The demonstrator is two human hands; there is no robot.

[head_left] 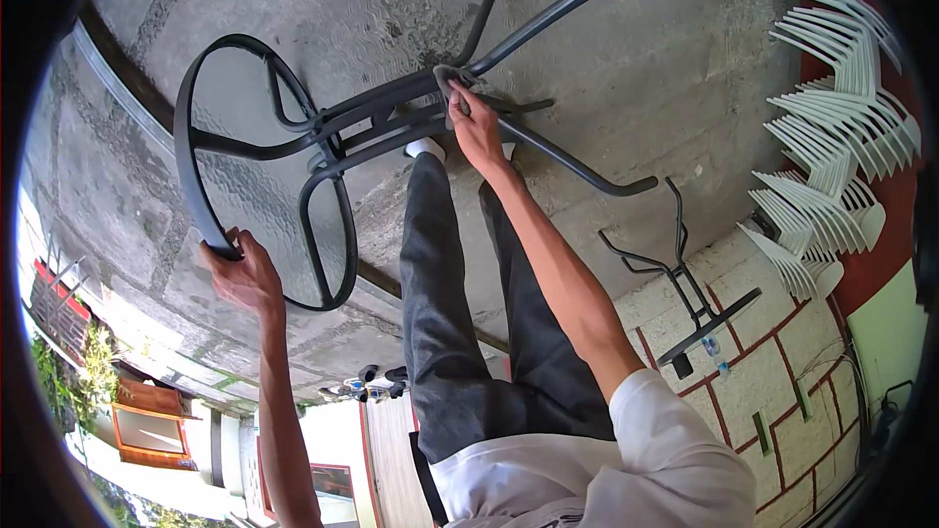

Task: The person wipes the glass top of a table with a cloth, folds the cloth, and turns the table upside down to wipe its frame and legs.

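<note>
A round table (183,108) with a dark metal frame and a textured glass top (235,103) is tipped on its side, its curved legs (567,15) pointing away from the top. My left hand (246,272) grips the dark rim at the near edge of the top. At the frame's middle, where the legs spread out, my right hand (474,127) presses a grey cloth (446,88) against the metal bars. Its fingers are closed on the cloth, and part of the cloth is hidden behind them.
Stacked white plastic chairs (831,117) stand at the right. A second dark-framed table (699,303) is farther right, with a plastic bottle (714,352) by its top. My legs (440,303) are close to the tipped table, on a concrete floor (606,88).
</note>
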